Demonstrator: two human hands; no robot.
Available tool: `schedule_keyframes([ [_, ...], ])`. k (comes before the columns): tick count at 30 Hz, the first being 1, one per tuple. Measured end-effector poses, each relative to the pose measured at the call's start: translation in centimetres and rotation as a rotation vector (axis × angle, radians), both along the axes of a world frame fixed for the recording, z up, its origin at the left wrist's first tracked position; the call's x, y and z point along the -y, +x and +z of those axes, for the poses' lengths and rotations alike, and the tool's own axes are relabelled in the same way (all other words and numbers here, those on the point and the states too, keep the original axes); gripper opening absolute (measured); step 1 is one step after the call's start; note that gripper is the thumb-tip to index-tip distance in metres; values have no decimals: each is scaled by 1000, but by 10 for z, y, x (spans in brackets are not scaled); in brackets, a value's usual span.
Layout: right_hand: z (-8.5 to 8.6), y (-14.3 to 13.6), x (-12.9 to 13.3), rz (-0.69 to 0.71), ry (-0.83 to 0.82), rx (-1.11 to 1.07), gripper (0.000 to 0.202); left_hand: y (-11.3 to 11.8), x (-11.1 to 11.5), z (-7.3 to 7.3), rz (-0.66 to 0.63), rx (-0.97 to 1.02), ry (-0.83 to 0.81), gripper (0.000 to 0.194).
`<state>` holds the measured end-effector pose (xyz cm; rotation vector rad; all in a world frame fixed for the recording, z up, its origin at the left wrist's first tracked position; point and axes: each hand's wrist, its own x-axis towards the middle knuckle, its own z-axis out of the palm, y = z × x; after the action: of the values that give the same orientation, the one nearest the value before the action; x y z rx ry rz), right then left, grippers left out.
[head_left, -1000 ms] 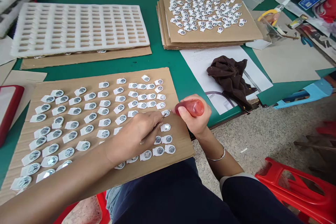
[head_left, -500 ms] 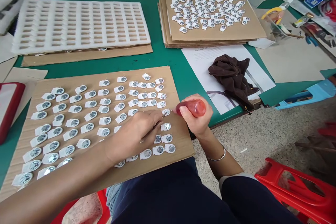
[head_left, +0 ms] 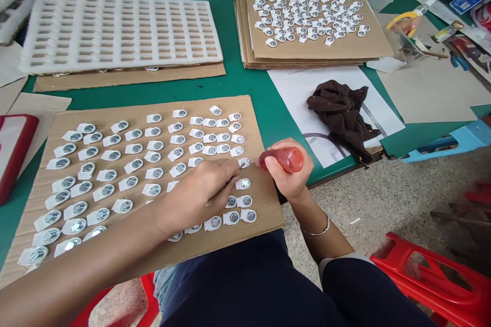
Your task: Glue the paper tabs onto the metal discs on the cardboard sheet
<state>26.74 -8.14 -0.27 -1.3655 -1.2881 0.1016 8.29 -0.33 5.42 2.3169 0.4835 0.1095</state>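
Observation:
My right hand (head_left: 289, 171) is wrapped round a red squeeze bottle (head_left: 286, 159), its thin tip pointing left at a small round silver piece (head_left: 244, 163) on a white tag. From the other side my left hand (head_left: 209, 186) pinches a thin pointed tool (head_left: 222, 191), whose tip touches or nearly touches that same piece. Beneath both lies a brown cardboard sheet (head_left: 264, 204) bearing several rows of silver pieces on white tags. My left hand and forearm hide some of them.
A white slotted foam tray (head_left: 126, 36) lies at the back left. Stacked cardboard (head_left: 318, 51) with more silver pieces stands at the back. A dark cloth (head_left: 339, 112) rests on paper at the right, near yellow-handled scissors (head_left: 402, 19). A red stool (head_left: 433, 276) stands below.
The view has shifted slightly, so the objects at the back appear a little further right. Both hands keep nearly the same pose over the same piece.

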Motion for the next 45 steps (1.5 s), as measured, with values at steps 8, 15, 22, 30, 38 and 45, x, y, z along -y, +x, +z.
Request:
schedule_keyframes([
  [8,-1,1,-1,-4,0,5,17,1,0,-3,9,20,11,15],
  [15,-1,1,-1,18,25,-2,16,1,-1,-2,11,35,23,17],
  [22,-2,1,-1,24,34,-11,16,3,-2,1,8,54,18,19],
  [30,-3,1,0,5,13,0,17,2,-5,3,57,64,-15,17],
  [38,-4,0,-1,21,23,-1,16,-1,-8,-5,120,77,-100,15],
  [45,-1,-1,0,70,19,-44,14,-3,-12,-11,185,71,-168,16],
])
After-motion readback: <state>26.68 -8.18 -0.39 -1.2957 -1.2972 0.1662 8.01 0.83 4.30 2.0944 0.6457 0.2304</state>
